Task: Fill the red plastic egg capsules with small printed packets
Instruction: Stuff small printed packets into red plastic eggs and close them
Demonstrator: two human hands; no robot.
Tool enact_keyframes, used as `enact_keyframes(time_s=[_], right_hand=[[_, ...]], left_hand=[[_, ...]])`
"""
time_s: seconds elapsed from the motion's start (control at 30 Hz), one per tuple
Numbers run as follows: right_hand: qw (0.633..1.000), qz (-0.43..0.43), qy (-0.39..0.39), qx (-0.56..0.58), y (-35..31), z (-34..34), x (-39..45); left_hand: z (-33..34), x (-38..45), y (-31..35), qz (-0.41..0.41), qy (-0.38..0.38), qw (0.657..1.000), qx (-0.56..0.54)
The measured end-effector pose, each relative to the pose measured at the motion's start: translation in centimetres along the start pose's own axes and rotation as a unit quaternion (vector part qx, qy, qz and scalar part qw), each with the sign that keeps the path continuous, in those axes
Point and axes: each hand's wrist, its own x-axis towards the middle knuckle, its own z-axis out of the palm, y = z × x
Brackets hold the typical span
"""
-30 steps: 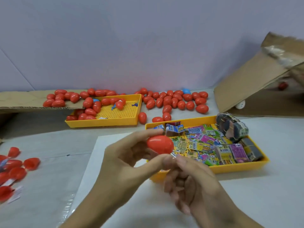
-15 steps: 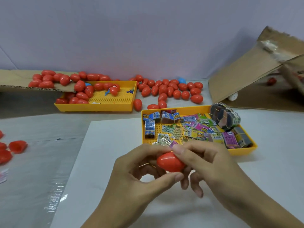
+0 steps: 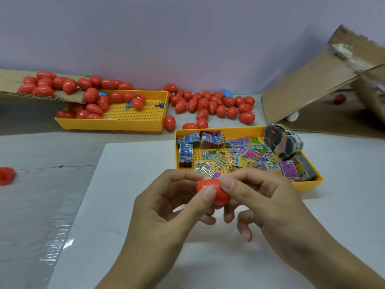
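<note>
Both hands hold one red egg capsule (image 3: 218, 195) low over the white sheet. My left hand (image 3: 166, 207) grips it with thumb and fingers from the left. My right hand (image 3: 264, 201) pinches it from the right, thumb on top. Just beyond stands a yellow tray (image 3: 312, 185) full of small printed packets (image 3: 245, 157), with a rubber-banded bundle (image 3: 283, 142) at its back right. Whether the capsule holds a packet is hidden.
A second yellow tray (image 3: 133, 126) at the back left holds red capsules; many more (image 3: 210, 105) lie loose behind, with a blue one (image 3: 228, 93). Cardboard flaps (image 3: 312, 84) stand at the right and left. A red capsule half (image 3: 6, 176) lies at the left edge.
The hands and capsule sit lower and nearer me than before. My right hand came up from beneath the capsule to pinch it from the right.
</note>
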Motion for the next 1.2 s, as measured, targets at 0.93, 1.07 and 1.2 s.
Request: enact_keyframes(time_s=[0.93,1.07,1.2], right_hand=[[0.996,0.061,-0.065,-0.019,-0.3,0.4,-0.4],[0.998,0.015,-0.046,-0.046,-0.1,0.2,-0.5],[0.999,-0.012,-0.036,-0.035,0.1,0.1,-0.3]], left_hand=[[-0.6,0.6,0.2,-0.103,0.0,0.995,-0.006],[-0.6,0.6,0.3,-0.113,-0.007,0.993,-0.03],[-1.0,0.6,0.2,-0.076,-0.022,0.996,-0.05]])
